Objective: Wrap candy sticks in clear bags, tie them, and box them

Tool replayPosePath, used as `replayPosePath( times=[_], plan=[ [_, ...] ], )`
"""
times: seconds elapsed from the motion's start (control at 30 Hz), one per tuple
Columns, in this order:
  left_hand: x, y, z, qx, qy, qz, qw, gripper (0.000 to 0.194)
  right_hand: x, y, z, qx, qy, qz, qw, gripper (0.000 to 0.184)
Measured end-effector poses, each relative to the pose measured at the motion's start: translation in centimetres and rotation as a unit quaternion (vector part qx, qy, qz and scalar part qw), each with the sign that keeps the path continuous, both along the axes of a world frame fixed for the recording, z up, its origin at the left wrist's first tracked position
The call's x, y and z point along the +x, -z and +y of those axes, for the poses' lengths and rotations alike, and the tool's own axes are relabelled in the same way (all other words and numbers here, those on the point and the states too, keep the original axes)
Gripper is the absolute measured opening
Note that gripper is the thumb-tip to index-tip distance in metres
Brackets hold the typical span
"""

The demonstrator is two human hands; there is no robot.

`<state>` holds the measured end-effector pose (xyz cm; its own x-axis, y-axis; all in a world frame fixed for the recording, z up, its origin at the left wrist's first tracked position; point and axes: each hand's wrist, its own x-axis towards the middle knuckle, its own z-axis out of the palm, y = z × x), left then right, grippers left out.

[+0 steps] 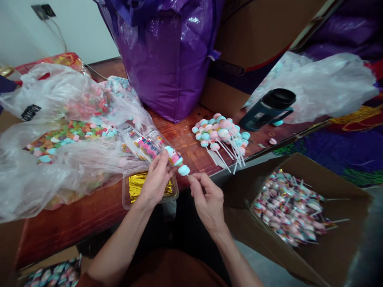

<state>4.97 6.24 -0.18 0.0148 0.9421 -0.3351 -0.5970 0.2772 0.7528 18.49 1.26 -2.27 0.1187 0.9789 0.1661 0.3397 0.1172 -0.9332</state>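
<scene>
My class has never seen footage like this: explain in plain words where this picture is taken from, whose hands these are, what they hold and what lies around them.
There is no machine here. A person wears a camera on the head, looking forward and down at two bare hands. The right hand pinches a white stick below some pastel sweets; the left hand touches their upper end. On the reddish table are plastic bags of colourful sweets, a clear tray of gold strips, loose sweet sticks and a dark mug. At right, a cardboard box holds many more.
</scene>
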Motion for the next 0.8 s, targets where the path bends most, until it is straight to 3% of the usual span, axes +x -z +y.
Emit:
replayPosePath(
  times=[0.2,0.3,0.37,0.47,0.57,0.67,0.8],
  plan=[
    [0.3,-0.3,1.3,0.034,-0.041,-0.009,0.999,0.029,0.2,0.1,-0.4,-0.01,-0.027,0.018,0.999,0.023],
    [0.5,-0.3,1.5,0.038,-0.063,-0.027,0.997,0.027,0.4,-0.1,-0.4,-0.103,-0.053,0.152,0.982,0.028],
    [0.5,-0.2,1.5,0.037,-0.063,-0.035,0.997,0.027,0.8,-0.2,-0.3,-0.194,-0.083,0.284,0.936,0.03],
    [0.6,0.1,1.3,0.039,-0.055,-0.045,0.997,0.028,1.2,-0.3,0.1,-0.3,-0.128,0.423,0.845,0.031],
    [1.1,0.4,0.8,0.04,-0.04,-0.042,0.998,0.031,0.9,-0.4,0.6,-0.329,-0.136,0.468,0.809,0.032],
    [1.6,0.6,0.3,0.04,-0.021,-0.031,0.999,0.035,0.0,-0.4,0.9,-0.307,-0.107,0.453,0.831,0.034],
    [1.5,0.5,0.3,0.038,-0.007,-0.031,0.999,0.036,-0.8,0.1,0.6,-0.19,-0.036,0.314,0.93,0.033]
  ],
)
